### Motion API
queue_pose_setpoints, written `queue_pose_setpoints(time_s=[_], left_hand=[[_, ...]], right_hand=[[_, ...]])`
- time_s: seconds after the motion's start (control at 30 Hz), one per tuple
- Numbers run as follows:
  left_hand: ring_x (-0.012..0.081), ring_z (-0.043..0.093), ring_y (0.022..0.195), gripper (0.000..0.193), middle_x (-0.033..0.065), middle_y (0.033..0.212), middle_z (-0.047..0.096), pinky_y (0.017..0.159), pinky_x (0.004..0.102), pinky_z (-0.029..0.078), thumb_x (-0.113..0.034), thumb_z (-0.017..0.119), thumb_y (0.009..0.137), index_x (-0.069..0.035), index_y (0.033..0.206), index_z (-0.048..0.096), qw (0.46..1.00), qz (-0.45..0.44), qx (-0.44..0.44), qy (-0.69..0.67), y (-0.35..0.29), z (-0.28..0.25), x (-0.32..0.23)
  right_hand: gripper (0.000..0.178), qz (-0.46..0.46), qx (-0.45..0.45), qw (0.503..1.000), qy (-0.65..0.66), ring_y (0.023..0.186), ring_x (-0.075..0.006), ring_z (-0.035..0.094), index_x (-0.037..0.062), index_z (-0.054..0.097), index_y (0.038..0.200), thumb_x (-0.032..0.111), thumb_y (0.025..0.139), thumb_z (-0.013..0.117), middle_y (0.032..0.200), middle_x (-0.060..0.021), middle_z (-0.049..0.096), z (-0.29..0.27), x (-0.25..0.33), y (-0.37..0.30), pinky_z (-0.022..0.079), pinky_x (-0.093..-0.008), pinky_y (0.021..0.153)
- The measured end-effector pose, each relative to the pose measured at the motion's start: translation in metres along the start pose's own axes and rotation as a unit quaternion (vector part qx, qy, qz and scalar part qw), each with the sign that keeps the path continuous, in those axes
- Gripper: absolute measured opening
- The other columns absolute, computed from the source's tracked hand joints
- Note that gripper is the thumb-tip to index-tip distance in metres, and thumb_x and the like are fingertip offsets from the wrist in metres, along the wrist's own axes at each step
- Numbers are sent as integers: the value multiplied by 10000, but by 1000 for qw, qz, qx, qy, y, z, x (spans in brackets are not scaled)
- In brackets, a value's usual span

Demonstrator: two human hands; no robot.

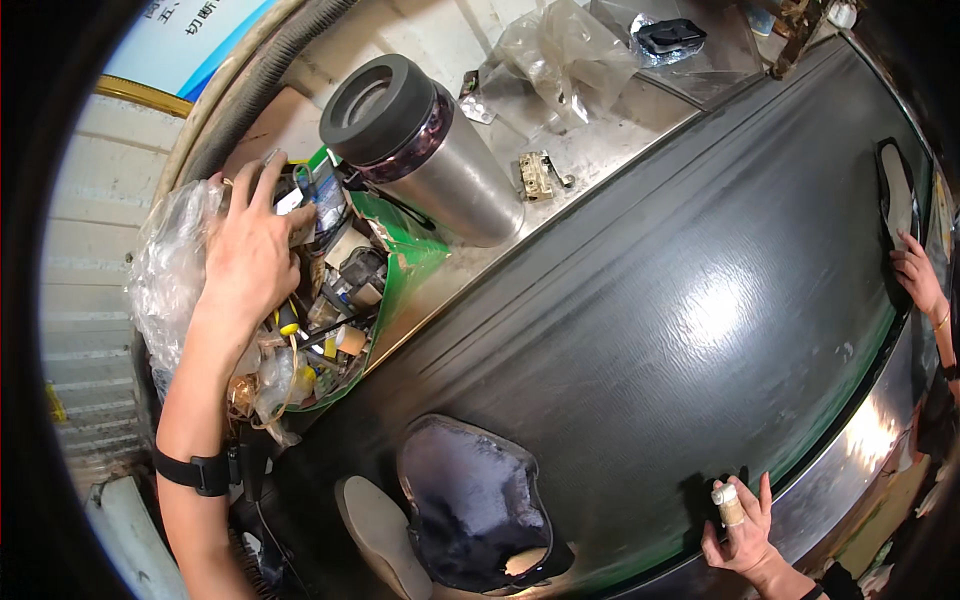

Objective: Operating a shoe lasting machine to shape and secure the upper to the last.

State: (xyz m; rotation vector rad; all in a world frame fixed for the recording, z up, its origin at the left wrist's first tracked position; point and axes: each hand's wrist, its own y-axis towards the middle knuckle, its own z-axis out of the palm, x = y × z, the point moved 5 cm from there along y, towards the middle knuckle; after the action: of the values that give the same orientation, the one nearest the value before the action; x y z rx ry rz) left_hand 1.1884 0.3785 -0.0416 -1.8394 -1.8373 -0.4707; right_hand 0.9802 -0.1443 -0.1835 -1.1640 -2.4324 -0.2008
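My left hand (pixel 252 245) reaches over a green open box (pixel 405 240) crammed with small odds and ends. Its fingers are spread among the contents and no held object shows. A crumpled clear plastic bag (pixel 170 270) lies against that hand's outer side. On the dark mat (pixel 610 350), near its front edge, my right hand (pixel 742 530) rests with fingers apart and nothing in them; one finger wears a pale wrapping (pixel 728 504). Left of it lie a glossy dark, curved piece (pixel 470 500) and a flat grey-beige, sole-shaped piece (pixel 375 530).
A steel tumbler with black lid (pixel 425 150) stands beside the box. Behind the mat are a small metal fitting (pixel 536 176), a crumpled clear bag (pixel 560 60) and a black part (pixel 670 37). Another person's hand (pixel 918 272) touches a black-edged grey piece (pixel 897 190).
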Motion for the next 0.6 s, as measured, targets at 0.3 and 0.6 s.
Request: queue_pose_setpoints(time_s=[0.3, 0.6], left_hand=[[334, 331, 1412, 556, 138, 1508, 391, 1193, 535, 253, -42, 728, 638, -242, 1158, 733, 1000, -1, 3, -6, -4, -5, 8], [409, 303, 1424, 505, 200, 1499, 391, 1100, 552, 409, 3, 640, 684, -179, 1144, 740, 995, 11, -19, -92, -7, 16, 18]], right_hand=[[697, -21, -3, 999, 24, 1207, -383, 553, -33, 519, 1310, 96, 643, 674, 1233, -158, 615, 1, 2, -3, 201, -677, 1141], [740, -12, -12, 1000, 25, 1181, -401, 558, -55, 487, 1352, 74, 644, 659, 1210, -204, 605, 0, 8, 1, 196, -680, 1140]])
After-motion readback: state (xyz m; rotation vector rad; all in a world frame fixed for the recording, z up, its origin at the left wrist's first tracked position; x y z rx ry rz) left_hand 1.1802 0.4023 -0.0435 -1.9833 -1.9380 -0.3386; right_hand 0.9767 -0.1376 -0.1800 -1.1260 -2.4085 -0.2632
